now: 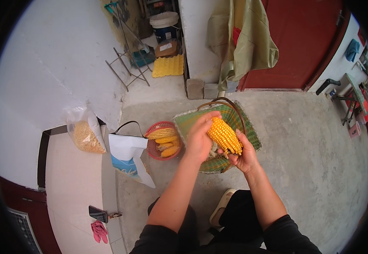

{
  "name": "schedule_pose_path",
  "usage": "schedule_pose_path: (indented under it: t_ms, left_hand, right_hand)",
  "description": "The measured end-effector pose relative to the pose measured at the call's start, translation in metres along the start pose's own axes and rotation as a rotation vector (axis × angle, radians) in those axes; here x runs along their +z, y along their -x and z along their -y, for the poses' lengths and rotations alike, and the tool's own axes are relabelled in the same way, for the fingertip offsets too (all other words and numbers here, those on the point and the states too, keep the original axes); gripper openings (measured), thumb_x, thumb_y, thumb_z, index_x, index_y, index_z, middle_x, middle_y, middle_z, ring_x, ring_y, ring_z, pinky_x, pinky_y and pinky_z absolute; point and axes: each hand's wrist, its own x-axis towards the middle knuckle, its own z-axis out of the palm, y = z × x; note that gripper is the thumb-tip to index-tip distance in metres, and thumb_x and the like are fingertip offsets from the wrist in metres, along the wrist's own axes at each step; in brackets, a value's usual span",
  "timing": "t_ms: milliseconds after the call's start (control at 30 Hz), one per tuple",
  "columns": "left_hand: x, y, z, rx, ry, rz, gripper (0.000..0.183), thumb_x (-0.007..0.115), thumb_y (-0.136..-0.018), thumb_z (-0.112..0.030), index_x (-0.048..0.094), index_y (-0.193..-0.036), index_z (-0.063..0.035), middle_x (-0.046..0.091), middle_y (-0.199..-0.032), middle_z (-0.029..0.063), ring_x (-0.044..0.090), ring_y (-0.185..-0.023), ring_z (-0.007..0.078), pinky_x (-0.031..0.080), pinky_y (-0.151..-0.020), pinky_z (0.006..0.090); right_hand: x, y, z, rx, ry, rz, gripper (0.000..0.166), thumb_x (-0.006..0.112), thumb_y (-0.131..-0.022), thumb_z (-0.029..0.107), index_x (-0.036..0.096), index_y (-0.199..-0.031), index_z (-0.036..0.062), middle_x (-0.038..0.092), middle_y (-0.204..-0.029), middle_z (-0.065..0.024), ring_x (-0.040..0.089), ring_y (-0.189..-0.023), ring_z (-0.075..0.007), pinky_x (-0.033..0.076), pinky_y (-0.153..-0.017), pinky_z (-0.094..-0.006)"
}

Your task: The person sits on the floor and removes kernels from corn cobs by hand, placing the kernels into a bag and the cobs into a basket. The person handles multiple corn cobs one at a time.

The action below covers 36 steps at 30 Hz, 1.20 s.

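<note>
A yellow ear of corn (224,135) is held between my two hands, over a green woven basket (247,127) with a brown handle. My left hand (200,138) lies along the ear's upper left side. The fingers and thumb of my right hand (246,152) grip its lower right end, where some dark stuff shows. Inside the woven basket, partly hidden by my hands, lie pale husks or cobs (213,152). Left of it, a red plastic basket (149,149) holds several more ears of corn (168,139).
A white bag (128,146) with a black handle stands beside the red basket. On a pale ledge (72,177) are a clear bag of corn kernels (87,136), a phone (98,214) and a pink cloth (99,231). Concrete blocks (195,89) and a red door (292,47) are ahead.
</note>
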Motion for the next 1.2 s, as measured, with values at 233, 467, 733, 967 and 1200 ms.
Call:
schedule_pose_path:
  t_ms: [233,467,733,967,1200]
  left_hand:
    - [-0.011,-0.004,0.01,0.03,-0.022,-0.124,0.023,0.045,-0.093,-0.015,0.053,-0.106,0.0023,0.057,-0.101,0.0109,0.053,-0.097,0.0192,0.041,-0.088,0.0327]
    - [-0.01,-0.008,0.015,0.031,-0.061,-0.348,0.02,0.043,-0.095,-0.018,0.052,-0.098,-0.0004,0.06,-0.09,0.0118,0.056,-0.09,0.0203,0.044,-0.084,0.0333]
    - [-0.003,-0.003,0.005,0.0,0.028,-0.181,0.021,0.044,-0.09,-0.013,0.054,-0.102,0.0018,0.059,-0.096,0.0116,0.054,-0.094,0.0189,0.044,-0.086,0.0323]
    - [0.0,-0.002,0.018,0.099,-0.144,-0.164,0.025,0.041,-0.09,-0.011,0.056,-0.101,0.0053,0.059,-0.1,0.0128,0.054,-0.095,0.0193,0.043,-0.087,0.0319]
    - [0.004,-0.002,0.02,0.121,-0.193,-0.246,0.025,0.041,-0.094,-0.016,0.057,-0.099,0.0033,0.06,-0.098,0.0131,0.057,-0.091,0.019,0.047,-0.082,0.0312]
  right_hand:
    - [0.009,0.001,-0.004,-0.001,0.116,-0.069,0.047,0.037,-0.094,0.042,0.048,-0.116,0.0018,0.064,-0.078,-0.0219,0.049,-0.034,-0.014,0.038,-0.031,-0.0198]
    - [0.008,0.0,-0.006,-0.024,0.211,-0.057,0.047,0.039,-0.094,0.042,0.047,-0.113,0.0003,0.064,-0.076,-0.0218,0.049,-0.035,-0.0139,0.039,-0.031,-0.0201]
    - [0.002,0.001,-0.003,0.023,0.063,-0.064,0.047,0.039,-0.093,0.043,0.048,-0.112,0.0012,0.063,-0.074,-0.0204,0.049,-0.035,-0.0149,0.037,-0.031,-0.0212]
    - [0.011,0.008,-0.004,-0.105,0.179,-0.124,0.048,0.04,-0.093,0.043,0.051,-0.109,-0.0011,0.063,-0.073,-0.0194,0.051,-0.037,-0.0147,0.039,-0.032,-0.0221]
    - [0.012,0.012,-0.007,-0.186,0.295,-0.159,0.041,0.046,-0.093,0.036,0.055,-0.101,-0.0033,0.06,-0.07,-0.011,0.052,-0.039,-0.0141,0.041,-0.033,-0.0234]
